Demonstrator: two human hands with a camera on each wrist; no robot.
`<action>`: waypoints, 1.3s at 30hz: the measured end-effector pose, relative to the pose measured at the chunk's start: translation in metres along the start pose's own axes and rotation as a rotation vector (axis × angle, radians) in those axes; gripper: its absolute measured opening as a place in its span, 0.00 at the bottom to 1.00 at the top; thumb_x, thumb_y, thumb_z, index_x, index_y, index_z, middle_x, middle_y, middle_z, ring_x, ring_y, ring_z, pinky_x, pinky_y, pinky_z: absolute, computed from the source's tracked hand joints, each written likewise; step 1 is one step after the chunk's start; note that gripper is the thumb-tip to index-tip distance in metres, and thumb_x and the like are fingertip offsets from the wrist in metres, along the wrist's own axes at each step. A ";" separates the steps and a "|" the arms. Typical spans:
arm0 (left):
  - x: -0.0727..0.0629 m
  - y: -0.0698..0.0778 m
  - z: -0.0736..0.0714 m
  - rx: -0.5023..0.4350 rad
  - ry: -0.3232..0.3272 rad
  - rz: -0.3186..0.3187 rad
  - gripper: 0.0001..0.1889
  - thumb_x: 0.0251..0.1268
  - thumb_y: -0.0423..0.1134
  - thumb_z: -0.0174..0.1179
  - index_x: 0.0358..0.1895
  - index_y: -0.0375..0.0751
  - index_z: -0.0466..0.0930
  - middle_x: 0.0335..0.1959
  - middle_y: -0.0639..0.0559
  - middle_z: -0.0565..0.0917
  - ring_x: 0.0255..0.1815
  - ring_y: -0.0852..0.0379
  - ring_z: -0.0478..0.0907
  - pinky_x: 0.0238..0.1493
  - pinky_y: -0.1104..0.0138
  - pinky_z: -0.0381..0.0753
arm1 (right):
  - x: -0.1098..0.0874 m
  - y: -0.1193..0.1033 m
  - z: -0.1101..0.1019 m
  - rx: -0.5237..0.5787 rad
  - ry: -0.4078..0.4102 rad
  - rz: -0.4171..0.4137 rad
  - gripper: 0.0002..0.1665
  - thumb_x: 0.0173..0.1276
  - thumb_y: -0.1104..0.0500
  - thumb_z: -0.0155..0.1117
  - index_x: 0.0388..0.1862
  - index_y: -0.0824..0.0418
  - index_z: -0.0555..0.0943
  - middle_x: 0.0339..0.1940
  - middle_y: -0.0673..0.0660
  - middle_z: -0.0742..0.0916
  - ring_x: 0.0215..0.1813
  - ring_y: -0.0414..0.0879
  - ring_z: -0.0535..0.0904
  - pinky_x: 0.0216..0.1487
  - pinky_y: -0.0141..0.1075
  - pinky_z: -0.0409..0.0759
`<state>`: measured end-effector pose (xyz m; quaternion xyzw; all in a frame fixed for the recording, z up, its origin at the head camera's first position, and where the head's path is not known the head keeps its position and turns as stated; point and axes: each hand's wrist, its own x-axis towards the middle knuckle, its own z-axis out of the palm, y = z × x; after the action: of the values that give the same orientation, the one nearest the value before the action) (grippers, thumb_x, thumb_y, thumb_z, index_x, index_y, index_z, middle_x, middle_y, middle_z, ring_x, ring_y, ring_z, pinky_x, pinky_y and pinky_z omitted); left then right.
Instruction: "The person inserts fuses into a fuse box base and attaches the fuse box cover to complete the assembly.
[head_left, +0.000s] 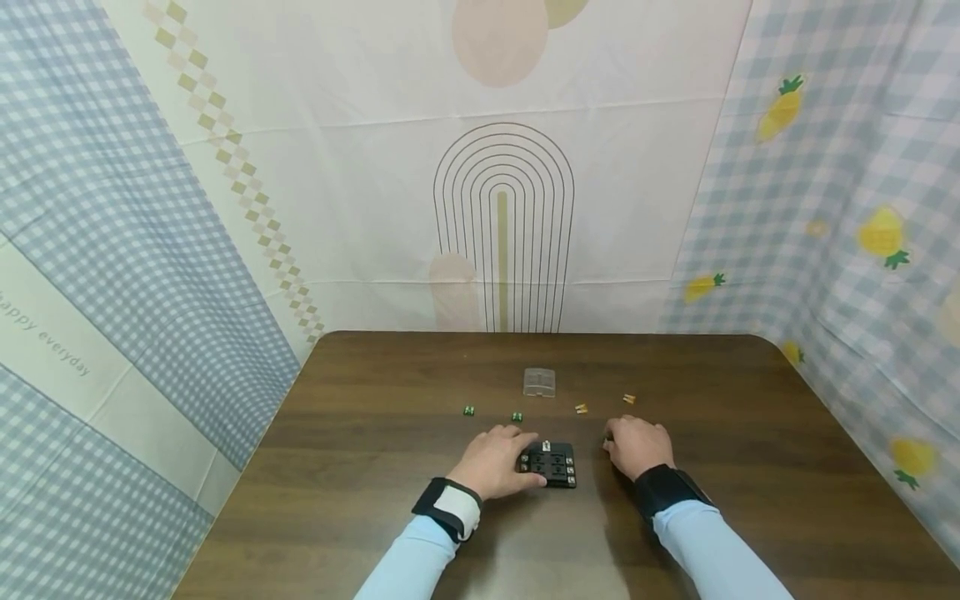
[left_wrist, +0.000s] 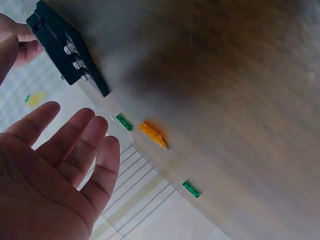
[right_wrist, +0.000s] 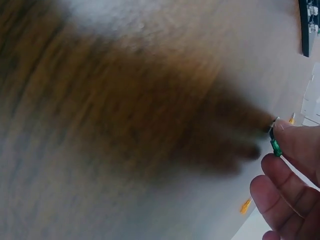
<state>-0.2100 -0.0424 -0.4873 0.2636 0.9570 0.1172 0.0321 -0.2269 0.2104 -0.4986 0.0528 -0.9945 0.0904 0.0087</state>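
A black fuse block (head_left: 551, 465) with several metal terminals lies on the table. My left hand (head_left: 491, 462) is at its left side, thumb by the near left corner and fingers by the far edge. In the left wrist view the fingers of that hand are extended and spread, a little apart from the block (left_wrist: 65, 52). To the right of the block, my right hand (head_left: 637, 446) pinches a green blade fuse (right_wrist: 276, 147) between thumb and forefinger, mostly hidden in the head view.
Two green blade fuses, one (head_left: 468, 411) left and one (head_left: 517, 417) nearer the block, lie beyond my left hand. Two orange blade fuses, one (head_left: 581, 408) and another (head_left: 629, 399), lie further right. A clear cover (head_left: 539, 382) rests behind them, before the fabric backdrop (head_left: 637, 208).
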 end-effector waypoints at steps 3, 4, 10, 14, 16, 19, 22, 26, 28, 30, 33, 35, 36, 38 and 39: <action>0.000 0.000 0.000 0.003 -0.003 -0.001 0.37 0.58 0.64 0.65 0.69 0.53 0.73 0.64 0.50 0.76 0.65 0.50 0.72 0.64 0.55 0.70 | -0.001 -0.001 -0.001 0.020 -0.009 0.003 0.06 0.63 0.60 0.72 0.37 0.60 0.85 0.31 0.55 0.86 0.34 0.52 0.79 0.40 0.52 0.76; 0.000 0.000 0.000 0.004 -0.004 -0.002 0.37 0.58 0.64 0.65 0.69 0.53 0.73 0.64 0.50 0.76 0.65 0.50 0.72 0.64 0.55 0.70 | -0.002 -0.001 -0.001 0.030 -0.011 0.004 0.05 0.63 0.60 0.72 0.36 0.60 0.85 0.31 0.55 0.86 0.33 0.52 0.79 0.41 0.52 0.76; -0.001 0.002 -0.001 0.011 -0.015 -0.007 0.37 0.58 0.63 0.66 0.69 0.52 0.73 0.65 0.49 0.76 0.65 0.49 0.71 0.65 0.55 0.70 | -0.004 -0.008 -0.006 0.062 -0.005 -0.006 0.04 0.63 0.60 0.73 0.33 0.58 0.84 0.30 0.54 0.86 0.31 0.50 0.78 0.40 0.52 0.77; -0.001 0.003 -0.001 0.024 -0.017 -0.003 0.36 0.57 0.63 0.67 0.68 0.51 0.74 0.65 0.49 0.76 0.66 0.49 0.71 0.65 0.55 0.70 | -0.004 -0.012 -0.008 0.069 0.009 -0.020 0.04 0.63 0.60 0.72 0.33 0.58 0.84 0.29 0.53 0.85 0.30 0.49 0.78 0.39 0.50 0.77; 0.000 0.003 -0.001 0.034 -0.019 0.001 0.36 0.57 0.63 0.67 0.68 0.50 0.74 0.65 0.49 0.76 0.65 0.49 0.71 0.65 0.55 0.70 | -0.004 -0.013 -0.008 0.073 0.021 -0.030 0.04 0.63 0.60 0.73 0.33 0.58 0.84 0.28 0.52 0.85 0.30 0.48 0.78 0.39 0.50 0.77; 0.002 0.003 0.000 0.055 -0.021 0.008 0.36 0.57 0.63 0.67 0.67 0.50 0.75 0.64 0.50 0.77 0.64 0.50 0.72 0.64 0.56 0.71 | -0.004 -0.015 -0.008 0.085 0.038 -0.042 0.04 0.62 0.60 0.73 0.32 0.57 0.84 0.27 0.52 0.85 0.30 0.48 0.77 0.39 0.50 0.78; 0.004 0.003 -0.001 0.083 -0.016 0.020 0.36 0.57 0.63 0.68 0.66 0.49 0.76 0.62 0.50 0.78 0.62 0.51 0.74 0.62 0.57 0.72 | -0.004 -0.017 -0.008 0.090 0.050 -0.054 0.05 0.62 0.60 0.74 0.32 0.57 0.85 0.28 0.51 0.85 0.30 0.48 0.78 0.38 0.50 0.78; 0.006 0.003 -0.001 0.108 -0.018 0.030 0.35 0.56 0.63 0.68 0.64 0.48 0.78 0.61 0.49 0.79 0.61 0.51 0.75 0.61 0.58 0.73 | -0.004 -0.019 -0.010 0.087 0.058 -0.059 0.04 0.62 0.59 0.73 0.33 0.57 0.85 0.29 0.52 0.85 0.32 0.48 0.79 0.39 0.49 0.78; 0.006 0.004 -0.002 0.113 -0.021 0.031 0.35 0.56 0.62 0.68 0.64 0.47 0.78 0.61 0.49 0.79 0.60 0.51 0.75 0.61 0.58 0.73 | -0.004 -0.021 -0.012 0.086 0.059 -0.062 0.04 0.62 0.59 0.73 0.34 0.57 0.86 0.30 0.52 0.86 0.33 0.49 0.80 0.40 0.49 0.78; 0.006 0.005 -0.002 0.113 -0.025 0.033 0.35 0.56 0.62 0.69 0.63 0.47 0.79 0.60 0.49 0.79 0.60 0.51 0.75 0.61 0.58 0.73 | -0.005 -0.023 -0.013 0.086 0.056 -0.060 0.04 0.63 0.59 0.72 0.34 0.58 0.86 0.31 0.53 0.86 0.34 0.50 0.80 0.41 0.50 0.78; 0.007 0.006 -0.003 0.108 -0.031 0.036 0.34 0.55 0.61 0.69 0.63 0.47 0.79 0.59 0.49 0.79 0.58 0.52 0.76 0.60 0.58 0.74 | -0.007 -0.025 -0.015 0.091 0.047 -0.058 0.04 0.64 0.59 0.72 0.35 0.58 0.86 0.32 0.53 0.86 0.35 0.50 0.81 0.43 0.51 0.77; 0.008 0.006 -0.002 0.108 -0.035 0.039 0.34 0.55 0.61 0.70 0.62 0.47 0.79 0.58 0.49 0.80 0.57 0.52 0.76 0.59 0.59 0.74 | -0.008 -0.027 -0.016 0.093 0.042 -0.059 0.04 0.64 0.59 0.72 0.36 0.58 0.86 0.32 0.53 0.86 0.36 0.51 0.81 0.43 0.51 0.77; 0.009 0.006 -0.002 0.108 -0.039 0.040 0.34 0.55 0.61 0.70 0.62 0.47 0.79 0.58 0.49 0.80 0.57 0.53 0.77 0.59 0.59 0.74 | -0.008 -0.028 -0.017 0.091 0.042 -0.061 0.04 0.64 0.59 0.72 0.36 0.58 0.86 0.32 0.53 0.86 0.37 0.50 0.82 0.43 0.51 0.77; 0.010 0.006 -0.001 0.115 -0.038 0.046 0.34 0.54 0.61 0.71 0.61 0.47 0.80 0.57 0.50 0.80 0.56 0.53 0.77 0.58 0.59 0.75 | -0.008 -0.030 -0.017 0.088 0.047 -0.069 0.04 0.64 0.59 0.72 0.36 0.58 0.86 0.32 0.53 0.87 0.37 0.50 0.82 0.43 0.51 0.77; 0.010 0.006 -0.001 0.118 -0.038 0.049 0.34 0.53 0.60 0.71 0.61 0.47 0.80 0.57 0.50 0.80 0.55 0.53 0.77 0.57 0.59 0.75 | -0.009 -0.031 -0.017 0.086 0.053 -0.076 0.04 0.63 0.59 0.72 0.36 0.58 0.86 0.32 0.53 0.87 0.37 0.50 0.82 0.43 0.50 0.78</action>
<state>-0.2158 -0.0323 -0.4849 0.2903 0.9547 0.0561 0.0318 -0.2150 0.1845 -0.4763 0.0882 -0.9864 0.1342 0.0359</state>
